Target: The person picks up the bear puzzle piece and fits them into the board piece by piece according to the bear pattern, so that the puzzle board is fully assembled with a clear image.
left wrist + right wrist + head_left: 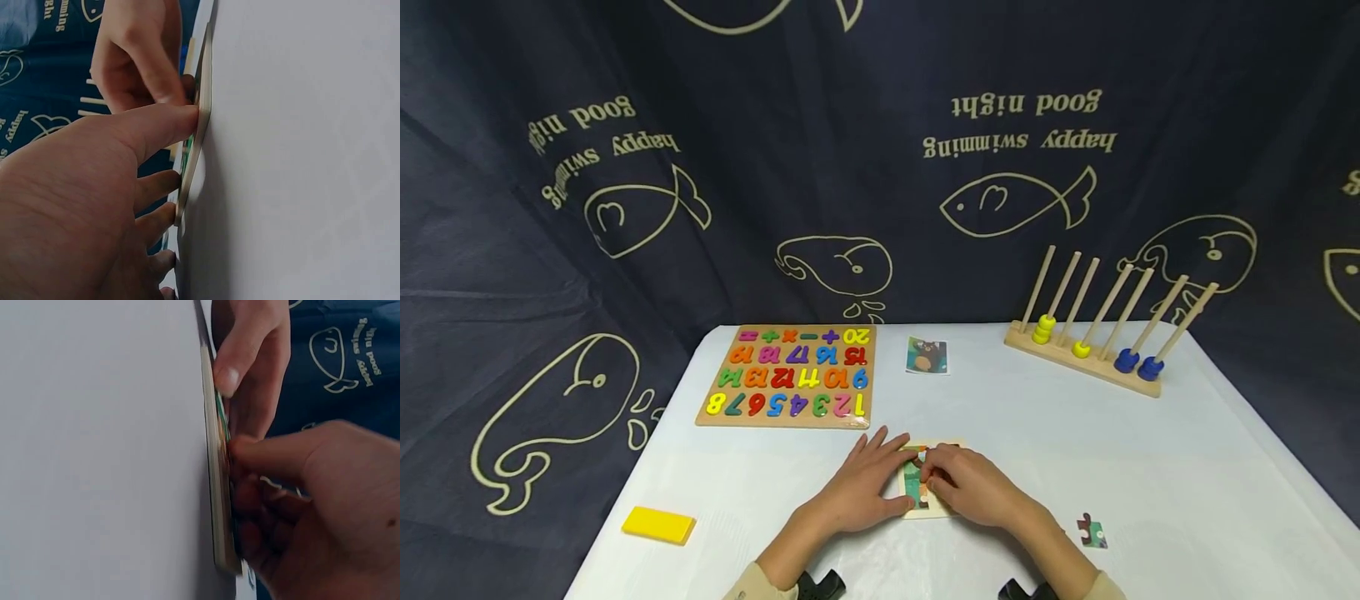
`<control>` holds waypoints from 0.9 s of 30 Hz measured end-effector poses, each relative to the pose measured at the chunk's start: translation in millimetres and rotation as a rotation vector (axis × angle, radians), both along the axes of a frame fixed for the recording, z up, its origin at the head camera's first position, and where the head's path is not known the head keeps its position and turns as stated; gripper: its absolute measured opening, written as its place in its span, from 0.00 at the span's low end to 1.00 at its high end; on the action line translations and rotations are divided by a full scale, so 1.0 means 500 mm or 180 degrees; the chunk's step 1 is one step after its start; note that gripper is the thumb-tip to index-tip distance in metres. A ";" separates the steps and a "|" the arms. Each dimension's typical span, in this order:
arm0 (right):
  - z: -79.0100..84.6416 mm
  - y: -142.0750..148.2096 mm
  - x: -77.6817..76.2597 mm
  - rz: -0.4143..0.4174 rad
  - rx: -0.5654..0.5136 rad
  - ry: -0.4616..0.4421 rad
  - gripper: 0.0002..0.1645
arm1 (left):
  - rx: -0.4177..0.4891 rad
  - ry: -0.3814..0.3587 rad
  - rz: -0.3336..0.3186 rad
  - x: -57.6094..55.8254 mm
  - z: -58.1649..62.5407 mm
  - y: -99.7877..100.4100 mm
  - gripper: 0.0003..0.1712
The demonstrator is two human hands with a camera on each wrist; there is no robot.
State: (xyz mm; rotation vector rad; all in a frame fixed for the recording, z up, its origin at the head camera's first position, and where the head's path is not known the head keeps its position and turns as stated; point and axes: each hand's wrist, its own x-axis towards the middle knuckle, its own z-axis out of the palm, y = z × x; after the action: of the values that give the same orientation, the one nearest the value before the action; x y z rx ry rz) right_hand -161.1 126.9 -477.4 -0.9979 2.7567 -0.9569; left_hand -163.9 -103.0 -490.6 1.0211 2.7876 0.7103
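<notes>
A wooden-framed jigsaw puzzle [914, 490] with a green and brown picture lies in front of me. On its left side rests my left hand [868, 487], fingers spread and thumb on the frame; the left wrist view shows that thumb [181, 122] at the board's edge. My right hand [973, 483] bends over the puzzle's right part, covering much of it. Its thumb and curled fingers pinch a puzzle piece [918, 461] at the board, mostly hidden by the fingertips. In the right wrist view, the right thumb [269, 455] meets the fingers close against the board's face.
One loose puzzle piece [1093, 532] lies to the right. A bear picture card [928, 356] is beyond the puzzle. The number board [786, 427] stands back left, a yellow block [658, 525] front left, and a peg stand with beads [1082, 358] back right. A dark curtain [880, 167] hangs behind.
</notes>
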 end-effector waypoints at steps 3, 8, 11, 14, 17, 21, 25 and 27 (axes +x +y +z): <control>0.005 0.010 0.004 0.0000 -0.0067 -0.0067 0.06 | 0.0002 0.0009 0.0007 0.002 -0.001 -0.001 0.37; 0.011 0.045 0.026 -0.0113 -0.0196 -0.0203 0.06 | -0.0018 0.0048 0.0017 0.003 -0.003 0.000 0.38; 0.015 0.080 0.045 -0.0216 -0.0196 -0.0283 0.05 | -0.0039 0.0099 0.0020 0.003 -0.005 0.000 0.38; 0.015 0.123 0.066 -0.0326 -0.0195 -0.0385 0.05 | -0.0043 0.0128 0.0020 0.004 -0.006 0.000 0.38; 0.014 0.174 0.086 -0.0464 -0.0198 -0.0551 0.05 | -0.0040 0.0093 0.0004 0.006 -0.009 0.002 0.38; 0.016 0.242 0.108 -0.0738 -0.0179 -0.0850 0.09 | -0.0054 0.0038 0.0001 0.009 -0.010 0.002 0.38; 0.019 0.298 0.123 -0.0981 -0.0035 -0.0926 0.14 | -0.0046 0.0045 0.0017 0.008 -0.005 0.000 0.38; 0.019 0.318 0.129 -0.0980 0.0043 -0.0926 0.16 | -0.0018 0.0038 0.0015 0.006 -0.003 -0.002 0.37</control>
State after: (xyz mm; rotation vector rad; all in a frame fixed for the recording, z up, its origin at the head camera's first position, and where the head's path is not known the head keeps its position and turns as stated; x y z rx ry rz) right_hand -96.7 286.0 -467.7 -0.3953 2.7033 -1.0226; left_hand -160.7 -104.0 -492.3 1.0215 2.8014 0.6988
